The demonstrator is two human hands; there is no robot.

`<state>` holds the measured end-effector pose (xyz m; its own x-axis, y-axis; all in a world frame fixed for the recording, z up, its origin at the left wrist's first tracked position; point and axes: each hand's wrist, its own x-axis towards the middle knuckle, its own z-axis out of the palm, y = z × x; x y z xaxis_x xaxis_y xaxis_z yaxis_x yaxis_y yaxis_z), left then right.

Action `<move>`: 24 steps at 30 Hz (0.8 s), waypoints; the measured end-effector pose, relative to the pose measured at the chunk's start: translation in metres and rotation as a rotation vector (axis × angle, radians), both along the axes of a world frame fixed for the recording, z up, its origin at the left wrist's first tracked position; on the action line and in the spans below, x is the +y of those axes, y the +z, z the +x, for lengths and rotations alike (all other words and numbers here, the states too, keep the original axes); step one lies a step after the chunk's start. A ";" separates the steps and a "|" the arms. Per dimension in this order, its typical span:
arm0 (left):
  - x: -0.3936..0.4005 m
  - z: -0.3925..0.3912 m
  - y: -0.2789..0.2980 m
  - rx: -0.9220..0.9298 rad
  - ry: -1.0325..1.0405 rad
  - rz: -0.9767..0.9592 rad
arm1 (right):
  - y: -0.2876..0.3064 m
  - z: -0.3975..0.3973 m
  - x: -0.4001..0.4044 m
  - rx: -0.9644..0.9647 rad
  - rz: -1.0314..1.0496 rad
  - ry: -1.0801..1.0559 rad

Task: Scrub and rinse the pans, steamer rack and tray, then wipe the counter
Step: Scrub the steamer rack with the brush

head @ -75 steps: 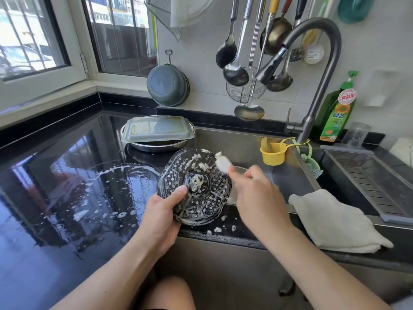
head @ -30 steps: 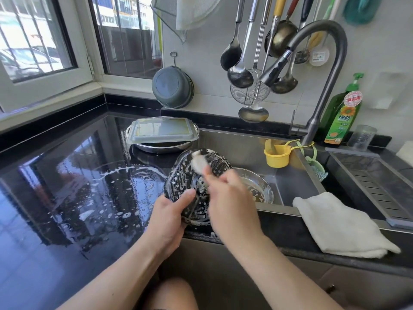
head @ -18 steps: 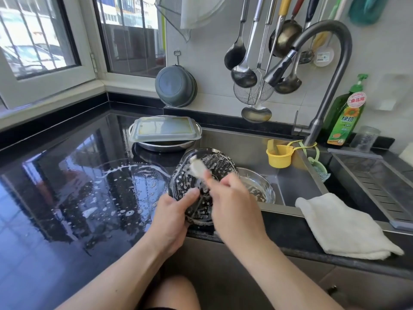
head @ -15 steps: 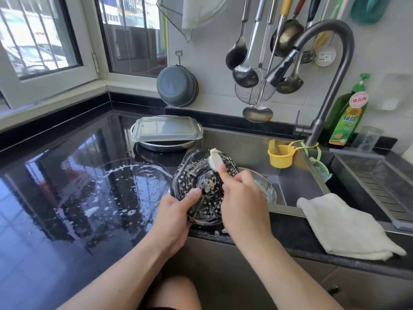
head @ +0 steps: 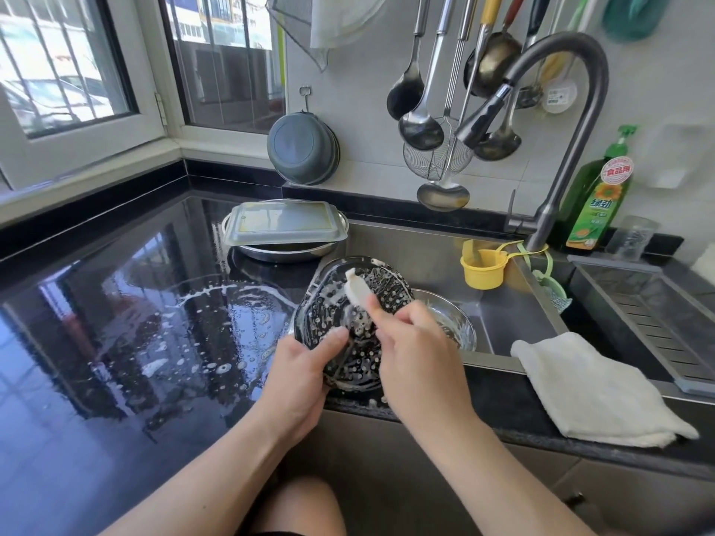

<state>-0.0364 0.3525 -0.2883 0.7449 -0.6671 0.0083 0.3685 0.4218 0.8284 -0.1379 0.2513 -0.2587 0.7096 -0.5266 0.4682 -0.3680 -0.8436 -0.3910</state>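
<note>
Black polished counter runs under a corner window, wet and flecked with white suds just left of the left hand. That hand grips the lower left rim of one round perforated steamer rack, thumb laid on its soapy face, holding it tilted up at the near edge of the sink. Right hand is closed around one small white scrubber, whose tip presses on the rack's upper part. Just beyond the right hand, one glass bowl sits in the sink. Farther beyond the left hand, one rectangular tray lies upside down on one round steel pan. Right of the right hand, one folded white cloth lies on the counter's edge. One yellow cup hangs by the one curved tap.
</note>
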 end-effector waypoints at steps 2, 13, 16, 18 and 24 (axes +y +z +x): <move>0.000 0.001 0.000 -0.024 0.011 -0.005 | -0.002 -0.002 0.013 0.041 -0.049 0.079; 0.003 0.003 0.002 0.108 -0.052 -0.078 | -0.023 -0.015 0.017 0.040 -0.096 0.061; 0.002 0.006 0.004 0.173 -0.025 -0.099 | -0.026 -0.030 0.007 0.071 -0.111 0.027; 0.001 0.008 0.005 0.183 0.001 -0.103 | -0.026 -0.038 0.001 0.091 -0.084 -0.010; -0.001 -0.011 0.004 0.044 -0.125 -0.039 | -0.001 -0.022 -0.017 -0.039 -0.041 -0.033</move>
<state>-0.0474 0.3515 -0.2841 0.6559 -0.7548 0.0051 0.4559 0.4016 0.7943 -0.1603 0.2341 -0.2597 0.6729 -0.5288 0.5172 -0.3806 -0.8471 -0.3709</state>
